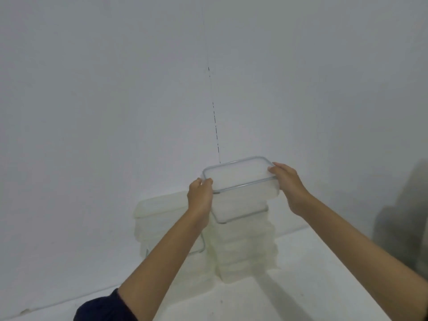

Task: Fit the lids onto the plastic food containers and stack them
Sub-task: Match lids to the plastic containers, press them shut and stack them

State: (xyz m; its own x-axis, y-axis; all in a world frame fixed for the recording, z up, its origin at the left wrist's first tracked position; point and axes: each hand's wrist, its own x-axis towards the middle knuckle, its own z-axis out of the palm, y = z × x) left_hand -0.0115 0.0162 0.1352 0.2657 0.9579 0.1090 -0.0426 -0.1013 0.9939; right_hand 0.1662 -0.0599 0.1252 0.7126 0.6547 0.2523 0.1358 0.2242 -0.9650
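1. A shorter stack [159, 218] stood on the counter [301, 286].
2. The left hand [200, 198] curled round the lidded container [240, 179] at its 9 o'clock edge.
3. That container topped the tall stack [245, 246].
4. The right hand [289, 184] gripped its 3 o'clock edge.

Left grip [200, 195]: curled round the near-left corner of the container [239, 176], thumb laid over its top edge, back of the hand toward the camera.
Right grip [289, 185]: clasps the container's right end, thumb at the rim, most fingers out of sight.
Left arm: bare forearm reaching up and forward from the lower left, wrist about straight, dark sleeve [102, 309] at the upper arm.
Right arm: bare forearm stretched in from the lower right edge.
Level: right grip sits slightly higher in frame.
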